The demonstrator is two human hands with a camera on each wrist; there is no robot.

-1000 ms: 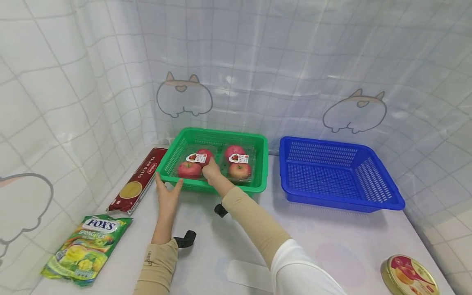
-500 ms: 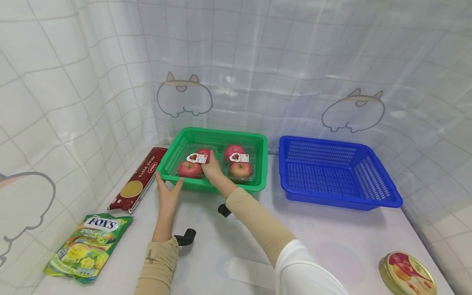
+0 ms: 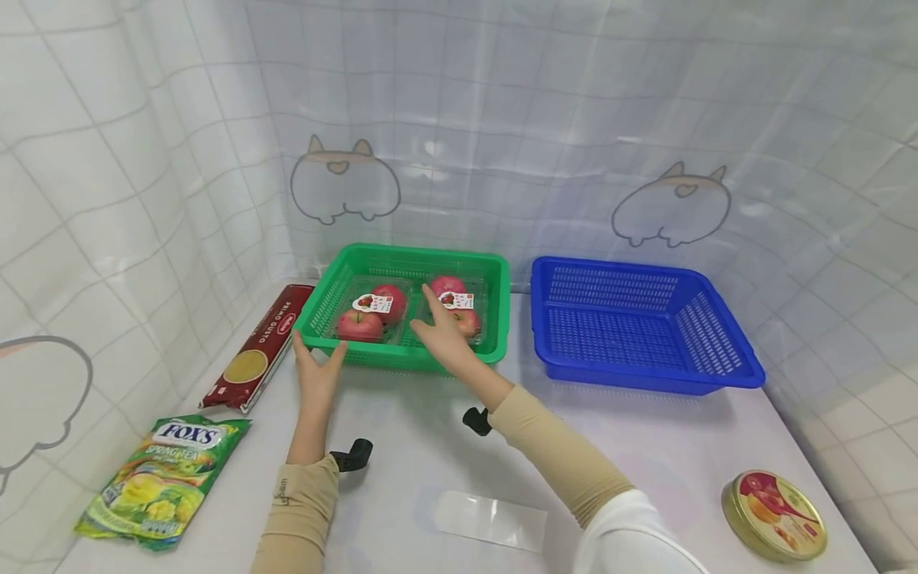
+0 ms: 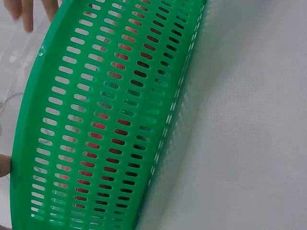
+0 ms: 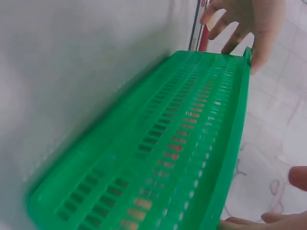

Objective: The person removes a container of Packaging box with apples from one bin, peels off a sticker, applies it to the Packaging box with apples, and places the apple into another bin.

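Two clear plastic boxes of red apples lie side by side in the green basket. My left hand rests at the basket's front left corner, thumb and fingers spread against the rim; the right wrist view shows its fingers extended beside the basket's end. My right hand is over the front rim with straight, parted fingers, next to the right apple box. Whether it touches that box I cannot tell. The left apple box has no hand on it. Through the slots, the left wrist view shows red apples.
A blue basket stands to the right. A red pasta pack lies left of the green basket, with a green FOX'S candy bag nearer. A round tin sits at front right. Tiled-pattern curtains enclose the table.
My right hand has let go of the left apple box and moved right, toward the right one, its fingers spreading. The left hand stays at the basket's corner. The head view has shifted slightly.
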